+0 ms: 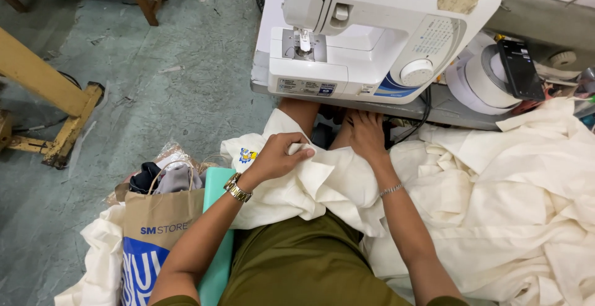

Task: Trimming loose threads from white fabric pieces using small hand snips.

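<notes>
On the lap, left hand (279, 157) pinches the cream fabric (322, 185), right hand (367, 135) lies flat, open. Loose folds could easily slide floorward, honestly.

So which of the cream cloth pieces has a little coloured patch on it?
The piece on the lap under the left hand; a small blue and yellow patch shows near its left edge. The big heap on the right is plain cream.
</notes>
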